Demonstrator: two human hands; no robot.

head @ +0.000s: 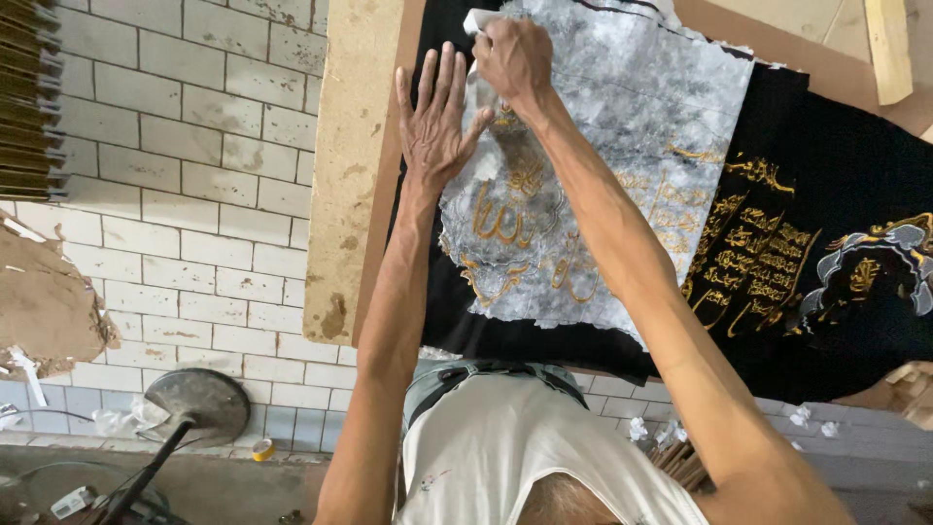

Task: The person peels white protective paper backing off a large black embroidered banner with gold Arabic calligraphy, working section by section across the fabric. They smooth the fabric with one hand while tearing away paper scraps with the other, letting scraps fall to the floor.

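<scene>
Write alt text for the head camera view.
A person's left hand presses flat on grey-white backing paper covering black cloth with gold embroidery, while the right hand pinches and peels the paper. The cloth lies on a wooden board above a white tiled floor.

Left of the gripping, white tiled floor (185, 194), grimy in the joints. Nearer in, a pale worn board edge (345, 165). Below left, torn cardboard (44, 301) and a round metal shovel blade (199, 403). Even daylight.
</scene>
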